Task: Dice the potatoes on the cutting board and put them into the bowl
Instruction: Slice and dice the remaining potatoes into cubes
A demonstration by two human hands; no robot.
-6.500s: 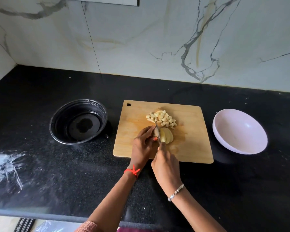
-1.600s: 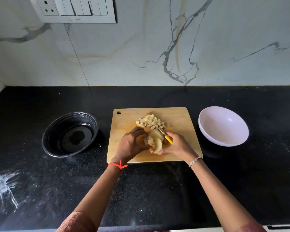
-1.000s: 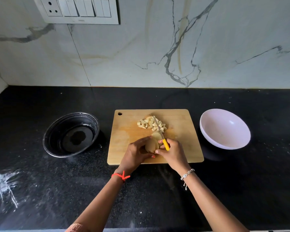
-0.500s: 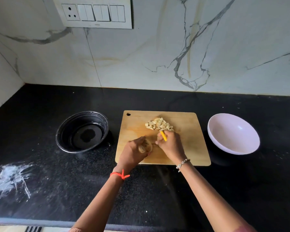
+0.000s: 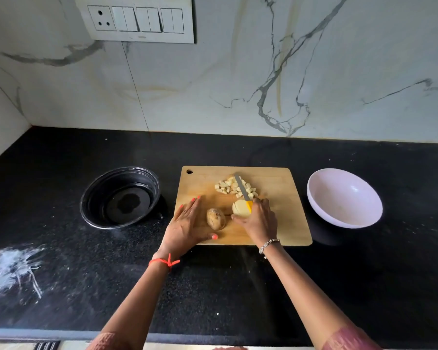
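A wooden cutting board (image 5: 283,218) lies on the black counter. A pile of potato dice (image 5: 228,186) sits at its far middle. A brown-skinned potato piece (image 5: 215,218) lies alone near the front. Just to its left my left hand (image 5: 187,223) rests flat with straight fingers, holding nothing. My right hand (image 5: 259,221) grips a yellow-handled knife (image 5: 242,189), whose blade points away over the dice. The same hand touches a sliced pale potato piece (image 5: 240,208). An empty white bowl (image 5: 344,198) stands to the right of the board.
A black round bowl (image 5: 120,197) stands left of the board. A white powdery smear (image 5: 10,269) marks the counter at the near left. A marble wall with a switch panel (image 5: 137,20) rises behind the counter.
My left hand has let go of the skin-side potato piece and now lies flat beside it. The right hand has pulled the sliced piece to the right, apart from it.
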